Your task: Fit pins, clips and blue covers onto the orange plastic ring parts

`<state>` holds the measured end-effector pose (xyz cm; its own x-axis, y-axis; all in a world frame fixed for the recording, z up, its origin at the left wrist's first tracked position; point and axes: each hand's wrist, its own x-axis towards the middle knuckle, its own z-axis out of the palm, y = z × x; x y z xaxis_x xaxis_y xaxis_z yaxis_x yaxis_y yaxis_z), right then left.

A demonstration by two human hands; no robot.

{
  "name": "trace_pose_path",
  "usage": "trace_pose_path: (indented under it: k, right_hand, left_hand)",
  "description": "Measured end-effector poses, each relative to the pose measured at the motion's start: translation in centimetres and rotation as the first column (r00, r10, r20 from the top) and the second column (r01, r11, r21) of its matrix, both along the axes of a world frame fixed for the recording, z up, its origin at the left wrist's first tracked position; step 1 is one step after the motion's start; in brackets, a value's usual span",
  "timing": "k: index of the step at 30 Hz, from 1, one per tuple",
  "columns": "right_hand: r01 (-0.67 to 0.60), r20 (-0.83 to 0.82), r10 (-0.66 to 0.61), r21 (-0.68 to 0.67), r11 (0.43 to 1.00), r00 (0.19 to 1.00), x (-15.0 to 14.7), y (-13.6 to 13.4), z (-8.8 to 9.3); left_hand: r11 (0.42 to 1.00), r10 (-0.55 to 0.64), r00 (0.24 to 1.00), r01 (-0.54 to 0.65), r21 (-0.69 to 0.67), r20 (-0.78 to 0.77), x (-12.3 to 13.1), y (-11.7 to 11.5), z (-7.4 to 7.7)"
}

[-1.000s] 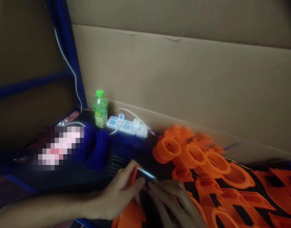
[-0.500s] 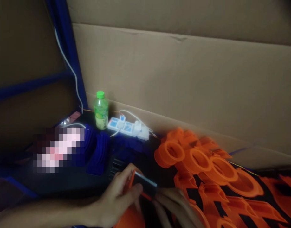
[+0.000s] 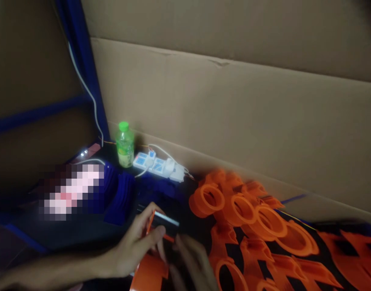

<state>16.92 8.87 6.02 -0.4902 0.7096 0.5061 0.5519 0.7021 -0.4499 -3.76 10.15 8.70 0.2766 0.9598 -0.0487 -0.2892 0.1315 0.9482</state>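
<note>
My left hand (image 3: 137, 244) reaches in from the lower left, its thumb and fingers closed on a small orange and black part (image 3: 161, 226) with a pale toothed edge on top. My right hand (image 3: 191, 262) comes up from the bottom edge just right of it, fingers stretched toward the same part and blurred by motion. Whether those fingers touch the part is unclear. Below both hands lies another orange piece (image 3: 150, 275).
A heap of orange plastic ring parts (image 3: 249, 214) covers the dark table to the right. Behind stand a green-capped bottle (image 3: 125, 145) and a white power strip (image 3: 158, 166) with cables. Blue parts (image 3: 119, 196) lie at left. Cardboard walls (image 3: 234, 113) close the back.
Both hands with the small part have shifted a little to the left and down in the picture. The view has swung slightly, so the orange heap sits lower.
</note>
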Motion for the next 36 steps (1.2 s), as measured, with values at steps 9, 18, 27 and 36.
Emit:
trace_pose_path:
  k: [9,18,27,36]
  right_hand:
    - [-0.015,-0.01,0.014,-0.105,0.994,1.0,-0.8,0.6,1.7]
    - [0.213,0.103,-0.201,-0.119,0.97,0.974,-1.3,2.8,2.0]
    - [0.527,0.61,-0.446,0.054,0.848,0.655,-5.6,7.3,2.6]
    - [0.608,0.647,-0.507,0.084,0.789,0.569,-6.6,8.2,1.2]
  left_hand:
    - [0.999,0.033,0.983,-0.026,-0.044,0.178,-0.5,2.2,-0.2]
    - [0.988,0.145,0.961,-0.129,-0.08,0.235,-3.1,4.0,0.7]
    - [0.976,0.017,0.949,0.053,-0.213,0.315,-3.7,3.9,1.4]
    - [0.955,-0.044,0.95,0.131,-0.267,0.309,-3.4,3.8,1.3]
